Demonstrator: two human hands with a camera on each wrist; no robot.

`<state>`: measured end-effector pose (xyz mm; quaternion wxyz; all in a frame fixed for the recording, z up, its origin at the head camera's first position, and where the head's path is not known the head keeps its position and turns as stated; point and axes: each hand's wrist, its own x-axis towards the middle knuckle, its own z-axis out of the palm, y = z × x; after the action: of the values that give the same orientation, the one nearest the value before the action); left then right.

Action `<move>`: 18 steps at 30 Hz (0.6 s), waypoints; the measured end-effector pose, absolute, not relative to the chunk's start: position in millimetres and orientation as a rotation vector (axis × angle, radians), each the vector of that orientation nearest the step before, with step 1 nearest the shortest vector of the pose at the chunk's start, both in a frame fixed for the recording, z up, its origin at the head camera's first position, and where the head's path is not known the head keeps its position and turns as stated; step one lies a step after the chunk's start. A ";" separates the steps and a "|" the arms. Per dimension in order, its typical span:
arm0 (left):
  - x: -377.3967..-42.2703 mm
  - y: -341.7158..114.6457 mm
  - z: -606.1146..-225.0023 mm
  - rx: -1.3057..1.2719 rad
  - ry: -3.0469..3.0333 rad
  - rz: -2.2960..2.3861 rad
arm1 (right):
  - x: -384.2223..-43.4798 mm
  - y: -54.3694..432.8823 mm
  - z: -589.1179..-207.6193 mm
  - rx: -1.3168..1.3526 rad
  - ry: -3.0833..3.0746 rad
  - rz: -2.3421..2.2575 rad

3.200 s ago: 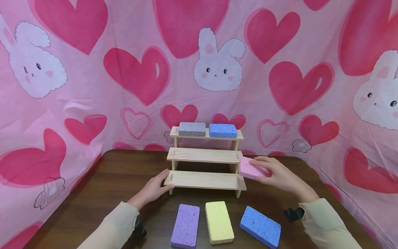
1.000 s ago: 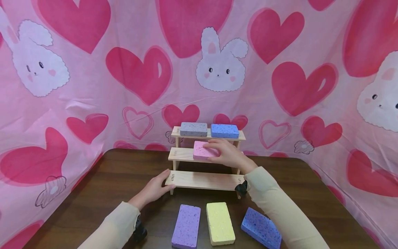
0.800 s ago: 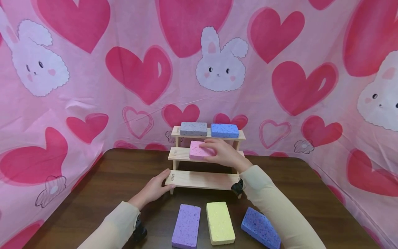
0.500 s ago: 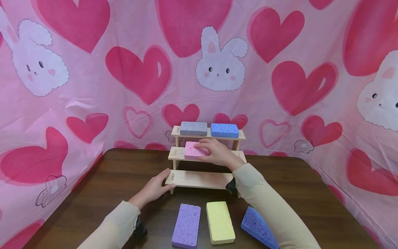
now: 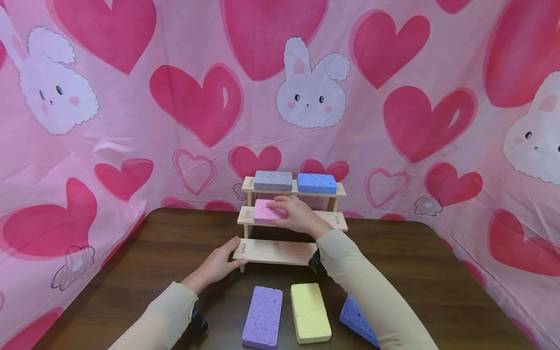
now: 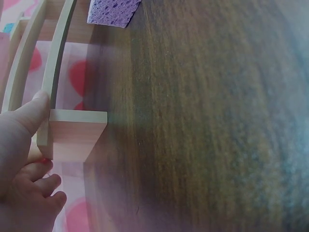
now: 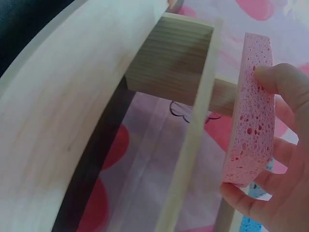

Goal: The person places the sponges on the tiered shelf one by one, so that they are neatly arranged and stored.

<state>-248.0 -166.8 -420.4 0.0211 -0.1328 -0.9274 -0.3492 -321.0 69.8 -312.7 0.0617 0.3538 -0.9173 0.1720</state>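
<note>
A pink sponge [image 5: 265, 212] sits at the left part of the middle step of a three-tier wooden stand [image 5: 275, 252]. My right hand [image 5: 297, 216] grips it from the right side; in the right wrist view the thumb lies on the sponge's [image 7: 251, 116] near face with the fingers around its far side. My left hand [image 5: 218, 262] holds the left end of the lowest step, and in the left wrist view the thumb [image 6: 35, 111] presses the board's edge. On the top step lie a grey sponge [image 5: 273, 180] and a blue sponge [image 5: 317, 183].
On the dark wooden table [image 5: 175, 243] in front of the stand lie a purple sponge [image 5: 263, 317], a yellow sponge [image 5: 310, 312] and another blue sponge [image 5: 356, 318], partly covered by the right sleeve. A pink curtain [image 5: 262, 112] with hearts and rabbits hangs behind.
My right hand has carried the pink sponge from the stand's right side over to the middle step, then leftward along it. My left hand stays at the lowest step.
</note>
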 end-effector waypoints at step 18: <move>-248.4 -166.7 -420.2 -0.429 -2.861 -1.077 | -334.4 59.1 -326.2 0.986 -2.871 0.579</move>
<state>-248.4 -166.7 -420.2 0.0273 -0.1388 -0.9265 -0.3488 -334.4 59.1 -326.2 0.0258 0.3191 -0.9287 0.1872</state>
